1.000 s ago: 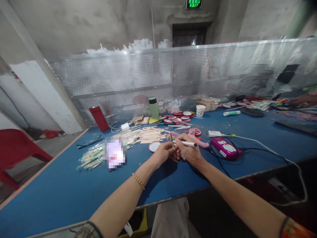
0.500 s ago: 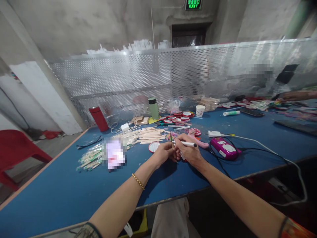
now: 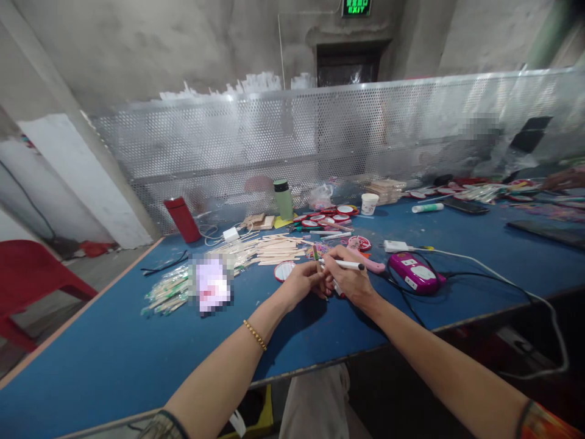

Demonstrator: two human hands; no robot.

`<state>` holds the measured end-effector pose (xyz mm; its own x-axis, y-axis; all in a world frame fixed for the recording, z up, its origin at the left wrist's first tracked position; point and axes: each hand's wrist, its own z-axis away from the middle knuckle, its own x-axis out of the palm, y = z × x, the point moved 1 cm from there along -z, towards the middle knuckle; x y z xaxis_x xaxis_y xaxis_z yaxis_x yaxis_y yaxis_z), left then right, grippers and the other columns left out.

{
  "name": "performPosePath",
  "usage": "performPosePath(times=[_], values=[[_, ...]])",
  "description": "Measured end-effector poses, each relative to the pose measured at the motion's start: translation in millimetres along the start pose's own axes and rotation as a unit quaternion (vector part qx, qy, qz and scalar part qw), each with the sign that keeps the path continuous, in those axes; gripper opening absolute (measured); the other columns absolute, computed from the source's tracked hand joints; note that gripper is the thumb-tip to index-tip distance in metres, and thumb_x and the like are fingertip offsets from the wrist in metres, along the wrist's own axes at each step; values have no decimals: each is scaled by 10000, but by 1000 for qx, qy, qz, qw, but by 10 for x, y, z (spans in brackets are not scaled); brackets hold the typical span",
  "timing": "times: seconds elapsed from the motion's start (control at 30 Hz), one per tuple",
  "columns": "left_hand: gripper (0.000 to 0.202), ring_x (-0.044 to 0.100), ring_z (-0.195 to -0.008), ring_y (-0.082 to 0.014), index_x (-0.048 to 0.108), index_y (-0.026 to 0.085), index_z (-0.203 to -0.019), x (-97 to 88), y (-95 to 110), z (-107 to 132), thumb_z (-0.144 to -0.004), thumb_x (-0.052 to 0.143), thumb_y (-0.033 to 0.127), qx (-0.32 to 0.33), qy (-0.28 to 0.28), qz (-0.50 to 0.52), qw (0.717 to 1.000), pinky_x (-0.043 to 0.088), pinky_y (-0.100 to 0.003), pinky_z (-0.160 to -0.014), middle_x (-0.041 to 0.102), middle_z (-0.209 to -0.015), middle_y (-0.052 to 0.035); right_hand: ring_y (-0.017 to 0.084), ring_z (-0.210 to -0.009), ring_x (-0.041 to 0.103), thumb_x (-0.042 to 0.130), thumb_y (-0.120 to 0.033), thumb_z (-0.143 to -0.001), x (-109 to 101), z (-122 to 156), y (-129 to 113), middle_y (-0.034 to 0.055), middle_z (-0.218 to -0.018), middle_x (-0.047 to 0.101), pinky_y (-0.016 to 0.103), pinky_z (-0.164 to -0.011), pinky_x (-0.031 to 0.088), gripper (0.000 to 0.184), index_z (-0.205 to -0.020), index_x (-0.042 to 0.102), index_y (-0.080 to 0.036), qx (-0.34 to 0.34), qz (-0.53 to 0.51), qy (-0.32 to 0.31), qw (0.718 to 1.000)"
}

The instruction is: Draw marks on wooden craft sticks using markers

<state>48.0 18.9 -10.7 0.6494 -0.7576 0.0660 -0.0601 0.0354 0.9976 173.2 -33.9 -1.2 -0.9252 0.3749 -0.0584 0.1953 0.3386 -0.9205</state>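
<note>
My left hand (image 3: 305, 283) is closed, its fingers pinching a thin wooden stick (image 3: 316, 256) that stands nearly upright and looks greenish near the top. My right hand (image 3: 350, 281) grips a white pen (image 3: 350, 264) with a dark end, held across the stick; where its tip meets the stick is too small to make out. Both hands meet low over the blue table. Below the right fingers shows a small white and red item, mostly hidden. A round white disc with a red rim (image 3: 284, 272) lies beside my left hand, in front of a spread of wooden sticks (image 3: 280, 249).
Bagged green-tipped sticks (image 3: 169, 286) lie to the left, near a red bottle (image 3: 181, 218). A green bottle (image 3: 283, 200), red-rimmed discs (image 3: 326, 221) and a paper cup (image 3: 369, 204) stand behind. On the right are a purple power strip (image 3: 415, 274), cables and a co-worker's hand (image 3: 567, 178).
My hands, the stick and the pen look almost the same as before. At the far right, the co-worker's hand has shifted further right.
</note>
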Motion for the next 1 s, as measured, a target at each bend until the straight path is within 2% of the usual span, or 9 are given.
performPosePath(times=[0.17,0.33,0.63,1.0], values=[[545,655,-573,-154,522,153,-702,-4,-16,-13,-602,788,618,2,2,0,1000,517,-242,-515,640,-613,-30,105,-360,544,618,-534,-801,0,6,-29,-49,-512,579,188,-319,439,343,-707,537,-213,-8,6,-2,1000],[531,654,-575,-154,521,153,-693,-6,-17,-11,-616,785,607,3,2,2,1000,517,-243,-520,636,-606,-29,103,-355,542,611,-547,-802,2,1,-19,-50,-501,568,186,-316,437,363,-694,520,-212,-11,12,-3,1000],[552,652,-574,-154,530,145,-725,4,1,-6,-587,799,607,-5,0,7,1000,516,-246,-520,651,-623,-35,99,-322,520,620,-522,-818,-1,3,28,-73,-478,524,180,-288,408,356,-703,494,-210,-4,-28,-4,1000],[488,657,-586,-156,517,149,-719,-17,-34,-16,-668,770,563,3,2,-3,1000,516,-244,-527,637,-627,-39,96,-347,523,632,-571,-787,0,5,-32,-49,-490,558,180,-311,427,393,-688,526,-206,-12,-5,0,1000]])
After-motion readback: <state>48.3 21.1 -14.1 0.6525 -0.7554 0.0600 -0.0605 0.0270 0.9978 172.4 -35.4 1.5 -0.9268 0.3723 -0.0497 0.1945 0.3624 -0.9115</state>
